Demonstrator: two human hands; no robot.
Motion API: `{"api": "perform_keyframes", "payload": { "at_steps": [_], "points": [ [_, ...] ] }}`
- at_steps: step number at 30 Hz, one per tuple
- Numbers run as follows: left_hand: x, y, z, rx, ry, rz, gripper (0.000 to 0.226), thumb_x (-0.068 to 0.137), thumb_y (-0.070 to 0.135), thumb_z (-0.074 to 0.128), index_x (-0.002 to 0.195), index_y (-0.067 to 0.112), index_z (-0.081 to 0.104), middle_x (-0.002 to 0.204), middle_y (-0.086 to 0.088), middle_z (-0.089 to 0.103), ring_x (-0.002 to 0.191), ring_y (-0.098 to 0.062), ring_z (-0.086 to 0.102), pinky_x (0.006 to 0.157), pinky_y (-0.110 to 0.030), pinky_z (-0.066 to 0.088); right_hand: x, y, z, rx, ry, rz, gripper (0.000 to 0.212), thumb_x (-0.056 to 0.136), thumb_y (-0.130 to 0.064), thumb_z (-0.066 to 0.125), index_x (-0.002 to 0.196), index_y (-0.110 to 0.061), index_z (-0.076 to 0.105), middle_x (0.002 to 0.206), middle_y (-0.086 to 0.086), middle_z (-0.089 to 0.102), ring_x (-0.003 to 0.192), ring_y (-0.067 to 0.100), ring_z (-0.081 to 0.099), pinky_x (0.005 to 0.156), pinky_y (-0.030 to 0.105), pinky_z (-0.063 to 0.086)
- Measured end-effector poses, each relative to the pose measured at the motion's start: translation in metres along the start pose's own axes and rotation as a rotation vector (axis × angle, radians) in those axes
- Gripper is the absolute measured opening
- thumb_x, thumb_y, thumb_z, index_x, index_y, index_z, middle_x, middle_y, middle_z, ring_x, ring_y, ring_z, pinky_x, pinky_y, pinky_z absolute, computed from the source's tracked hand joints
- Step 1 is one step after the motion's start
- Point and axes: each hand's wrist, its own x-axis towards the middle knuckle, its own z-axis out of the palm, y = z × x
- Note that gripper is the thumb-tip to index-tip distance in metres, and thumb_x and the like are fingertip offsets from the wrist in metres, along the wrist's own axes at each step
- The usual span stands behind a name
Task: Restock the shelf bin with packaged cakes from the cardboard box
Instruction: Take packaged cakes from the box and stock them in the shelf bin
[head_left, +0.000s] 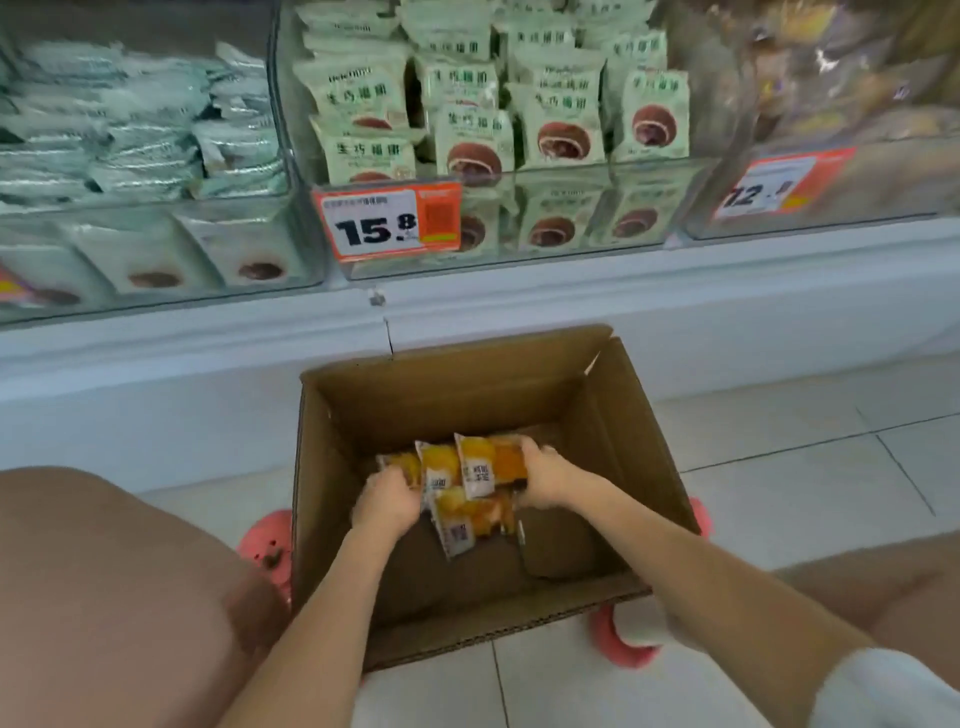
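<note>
Forearms reach down; hands: left (387, 501), right (545, 475) clutch cake packets (470, 480) inside cardboard box (447, 400).

The left hand (387, 501) hides part of the cakes (462, 486). The far right bin (831, 130) is blurred, its contents unreadable.

An orange-framed price tag (387, 223) clipped to the front of the middle clear shelf bin (561, 171) reads "15.8" in bold black digits; the small print above them and the code block on its orange side are too blurred to read. A second orange price tag (769, 184), on the bin to the right, shows "12." with the last digit unclear. The pale green cake packets (475, 137) carry four large Chinese characters, apparently "生巧福团". Print on the yellow packets (478, 475) in the cardboard box is illegible.
</note>
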Motion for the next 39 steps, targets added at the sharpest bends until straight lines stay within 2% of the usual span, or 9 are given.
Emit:
{"api": "perform_keyframes", "payload": {
  "at_steps": [6, 13, 17, 21, 24, 29, 33, 36, 39],
  "points": [
    [0.022, -0.01, 0.044, -0.139, -0.139, 0.011, 0.023, 0.097, 0.021, 0.048, 0.117, 0.013, 0.056, 0.116, -0.007, 0.058, 0.111, -0.027, 0.055, 0.084, -0.027, 0.042, 0.064, 0.01, 0.025, -0.721, 0.018, -0.087, 0.082, 0.087, -0.008, 0.058, 0.151, -0.016, 0.008, 0.155, 0.015, 0.017, 0.141, 0.034, 0.018, 0.11, 0.049, 0.027],
    [0.05, -0.032, 0.061, -0.246, -0.237, -0.064, 0.017, 0.097, 0.008, 0.046, 0.108, 0.014, 0.057, 0.126, -0.009, 0.055, 0.116, -0.024, 0.052, 0.087, -0.028, 0.044, 0.132, 0.019, 0.036, -0.594, -0.031, -0.026, 0.111, 0.079, -0.018, 0.073, 0.151, -0.021, -0.011, 0.159, 0.006, -0.002, 0.147, 0.027, -0.002, 0.115, 0.051, 0.016],
    [0.064, -0.038, 0.054, -0.334, -0.257, -0.097, 0.015, 0.095, 0.008, 0.049, 0.093, 0.02, 0.058, 0.123, -0.009, 0.058, 0.113, -0.023, 0.055, 0.097, -0.038, 0.047, 0.135, 0.024, 0.043, -0.557, 0.02, -0.056, 0.109, 0.073, -0.032, 0.077, 0.151, -0.02, 0.001, 0.156, 0.012, 0.013, 0.144, 0.03, 0.012, 0.115, 0.052, 0.013],
    [0.06, -0.032, 0.05, -0.387, -0.288, -0.105, 0.014, 0.09, 0.009, 0.059, 0.102, 0.017, 0.058, 0.12, -0.01, 0.059, 0.107, -0.022, 0.056, 0.091, -0.033, 0.048, 0.112, 0.022, 0.047, -0.243, 0.063, 0.119, 0.107, 0.071, -0.04, 0.077, 0.15, -0.019, 0.008, 0.151, 0.015, 0.024, 0.141, 0.035, 0.019, 0.11, 0.055, 0.023],
    [0.045, -0.018, 0.044, -0.427, -0.388, -0.037, 0.043, 0.083, 0.013, 0.07, 0.121, 0.015, 0.05, 0.117, -0.002, 0.057, 0.103, -0.014, 0.054, 0.087, -0.025, 0.044, 0.085, 0.006, 0.044, 0.432, 0.073, 0.331, 0.111, 0.069, -0.042, 0.08, 0.149, -0.015, 0.009, 0.149, 0.012, 0.031, 0.137, 0.032, 0.031, 0.106, 0.046, 0.036],
    [0.009, 0.008, 0.034, -0.58, -0.263, 0.138, 0.049, 0.077, 0.015, 0.077, 0.117, 0.024, 0.052, 0.106, 0.005, 0.061, 0.103, -0.015, 0.06, 0.086, -0.025, 0.051, 0.025, -0.029, 0.035, 1.108, -0.138, 0.36, 0.075, 0.064, -0.057, 0.077, 0.123, -0.017, 0.053, 0.111, 0.007, 0.062, 0.104, 0.023, 0.06, 0.074, 0.036, 0.052],
    [-0.008, 0.014, 0.003, -0.486, 0.009, 0.313, 0.02, 0.077, 0.017, 0.077, 0.094, 0.022, 0.066, 0.082, 0.009, 0.066, 0.079, -0.008, 0.062, 0.063, -0.012, 0.045, -0.011, -0.034, 0.019, 1.188, -0.076, 0.2, 0.093, 0.066, -0.056, 0.077, 0.139, -0.015, 0.035, 0.117, 0.008, 0.06, 0.103, 0.024, 0.061, 0.096, 0.046, 0.047],
    [-0.028, 0.018, -0.041, -0.452, 0.007, 0.364, 0.025, 0.073, 0.024, 0.081, 0.095, 0.022, 0.069, 0.086, 0.008, 0.069, 0.081, -0.007, 0.064, 0.068, -0.017, 0.05, -0.048, -0.038, -0.008, 0.993, 0.28, 0.001, 0.116, 0.069, -0.045, 0.079, 0.148, -0.025, -0.003, 0.147, 0.013, 0.033, 0.129, 0.029, 0.044, 0.106, 0.046, 0.039],
    [-0.05, 0.032, -0.089, -0.388, 0.01, 0.45, 0.036, 0.071, 0.026, 0.083, 0.104, 0.02, 0.07, 0.097, 0.003, 0.07, 0.092, -0.013, 0.064, 0.079, -0.025, 0.051, -0.091, -0.043, -0.044, 0.707, 0.46, -0.292, 0.088, 0.074, -0.037, 0.077, 0.144, -0.027, 0.025, 0.144, -0.002, 0.038, 0.134, 0.018, 0.036, 0.106, 0.035, 0.038]
  ]
}}
